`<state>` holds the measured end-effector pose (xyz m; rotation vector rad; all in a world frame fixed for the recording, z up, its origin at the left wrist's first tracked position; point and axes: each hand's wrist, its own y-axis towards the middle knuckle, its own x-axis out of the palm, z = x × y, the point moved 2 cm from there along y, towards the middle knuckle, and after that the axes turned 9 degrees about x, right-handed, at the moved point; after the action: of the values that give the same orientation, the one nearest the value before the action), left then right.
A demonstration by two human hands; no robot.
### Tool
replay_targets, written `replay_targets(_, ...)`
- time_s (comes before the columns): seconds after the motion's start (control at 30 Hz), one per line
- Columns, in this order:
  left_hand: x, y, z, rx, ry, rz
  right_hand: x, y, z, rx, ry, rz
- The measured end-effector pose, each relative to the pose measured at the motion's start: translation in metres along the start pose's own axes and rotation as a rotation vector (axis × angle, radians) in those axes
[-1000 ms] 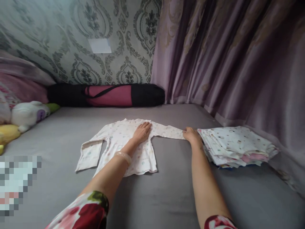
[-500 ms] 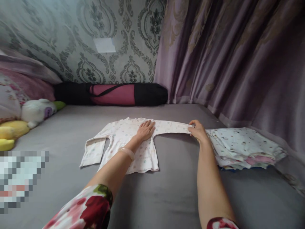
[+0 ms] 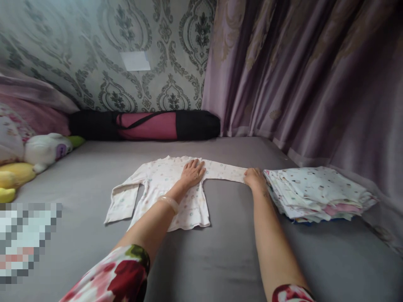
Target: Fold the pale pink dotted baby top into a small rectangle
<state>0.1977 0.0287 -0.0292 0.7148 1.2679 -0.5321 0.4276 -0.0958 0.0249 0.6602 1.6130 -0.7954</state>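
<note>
A small white long-sleeved shirt (image 3: pixel 160 178) with a faint pastel print lies spread on the grey bed sheet (image 3: pixel 226 243). Flat on its chest, near the right shoulder, rests my left hand (image 3: pixel 192 172) with the fingers apart. My right hand (image 3: pixel 255 179) is closed around the cuff end of the sleeve stretched out to the right, its fingertips partly hidden. The other sleeve (image 3: pixel 124 201) bends downward at the left. My left forearm covers part of the shirt's lower left side.
A stack of folded printed clothes (image 3: pixel 321 193) lies just right of my right hand. Along the wall stretches a long black and maroon bag (image 3: pixel 147 125). Plush toys (image 3: pixel 45 149) sit at the left, and a purple curtain (image 3: pixel 252 75) hangs at the right.
My right hand has moved slightly left and nearer to me, its fingers now curled in, and the sleeve slants down a little. My left hand stays on the chest.
</note>
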Motion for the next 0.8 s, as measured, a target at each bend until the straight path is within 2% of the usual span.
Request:
replay_targets(0.13, 0.001, -0.001, 0.001, 0.017, 0.034, 0.026, 0.004, -0.009, -0.009, -0.012, -0.092, 0.128)
replay_targets(0.23, 0.001, -0.001, 0.002, 0.023, 0.05, 0.041, 0.012, -0.021, -0.037, -0.231, -0.059, 0.198)
replay_targets(0.33, 0.001, -0.002, 0.003, 0.025, 0.059, 0.058, 0.028, -0.034, -0.079, -0.532, 0.025, 0.106)
replay_targets(0.43, -0.001, -0.003, 0.003, 0.031, 0.07, 0.046, 0.044, -0.043, -0.119, -0.67, 0.072, -0.023)
replay_targets(0.5, -0.002, -0.004, 0.002, 0.049, 0.075, 0.004, 0.051, -0.048, -0.137, -0.691, 0.103, -0.091)
replay_targets(0.6, -0.002, -0.006, 0.001, 0.076, 0.078, -0.041, 0.059, -0.051, -0.147, -0.666, 0.146, -0.14)
replay_targets(0.8, -0.001, -0.005, 0.001, 0.05, 0.041, 0.006, 0.063, -0.047, -0.127, -0.572, 0.107, -0.1)
